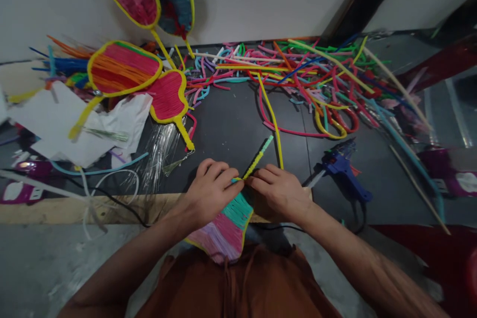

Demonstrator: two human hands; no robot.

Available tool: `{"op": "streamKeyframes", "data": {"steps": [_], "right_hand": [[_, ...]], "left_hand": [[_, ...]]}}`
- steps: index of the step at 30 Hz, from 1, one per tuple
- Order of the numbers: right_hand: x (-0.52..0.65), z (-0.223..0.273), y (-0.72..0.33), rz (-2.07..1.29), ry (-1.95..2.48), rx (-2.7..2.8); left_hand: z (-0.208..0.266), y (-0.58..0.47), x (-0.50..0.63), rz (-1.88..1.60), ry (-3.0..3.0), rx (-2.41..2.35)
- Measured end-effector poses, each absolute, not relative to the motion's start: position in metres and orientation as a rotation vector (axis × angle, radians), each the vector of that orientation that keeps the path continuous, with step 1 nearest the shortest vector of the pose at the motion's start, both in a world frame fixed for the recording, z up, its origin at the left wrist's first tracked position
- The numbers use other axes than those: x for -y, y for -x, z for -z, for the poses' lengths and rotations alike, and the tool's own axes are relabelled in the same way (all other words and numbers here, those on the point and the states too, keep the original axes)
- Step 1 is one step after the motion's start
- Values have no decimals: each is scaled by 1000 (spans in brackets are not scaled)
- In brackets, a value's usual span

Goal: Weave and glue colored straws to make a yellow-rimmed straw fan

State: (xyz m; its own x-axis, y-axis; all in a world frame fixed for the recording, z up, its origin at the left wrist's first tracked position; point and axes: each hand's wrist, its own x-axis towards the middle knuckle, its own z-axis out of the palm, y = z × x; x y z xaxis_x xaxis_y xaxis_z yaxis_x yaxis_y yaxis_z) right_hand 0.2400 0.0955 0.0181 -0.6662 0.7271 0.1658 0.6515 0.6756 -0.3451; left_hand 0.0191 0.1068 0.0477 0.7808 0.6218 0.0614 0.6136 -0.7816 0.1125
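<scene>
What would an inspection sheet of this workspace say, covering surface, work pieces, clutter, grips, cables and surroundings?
Surface: dark tabletop, partly bare in the middle, with a wooden front edge.
Work pieces: teal-and-pink panel with yellow edging; its yellow-green stem points up and right.
Clutter: fuzzy sticks heaped along the back; crumpled white paper at left; blue glue gun lying at right.
Grips: left grip on the panel; right grip at the stem's base.
Cables: black cord crosses the wooden edge at left.
Surroundings: pale wall behind; grey floor below.
</scene>
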Motion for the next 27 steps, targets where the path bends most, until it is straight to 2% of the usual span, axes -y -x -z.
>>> {"op": "streamKeyframes", "data": {"steps": [4,9,15,27], "right_hand": [[-94,-13,-240,-372,1081,2525],[-94,-13,-240,-373,1072,2496],[-95,-19,-240,-377,1032,2519],[-93,-14,-239,-256,989,2530]], "left_hand": [[-49,-18,-108,-87,-2909,-975],[-53,-15,-108,-180,-2852,-994],[-60,4,-99,-332,-2624,-1351],[-49,37,-66,-167,-2339,-1403]]}}
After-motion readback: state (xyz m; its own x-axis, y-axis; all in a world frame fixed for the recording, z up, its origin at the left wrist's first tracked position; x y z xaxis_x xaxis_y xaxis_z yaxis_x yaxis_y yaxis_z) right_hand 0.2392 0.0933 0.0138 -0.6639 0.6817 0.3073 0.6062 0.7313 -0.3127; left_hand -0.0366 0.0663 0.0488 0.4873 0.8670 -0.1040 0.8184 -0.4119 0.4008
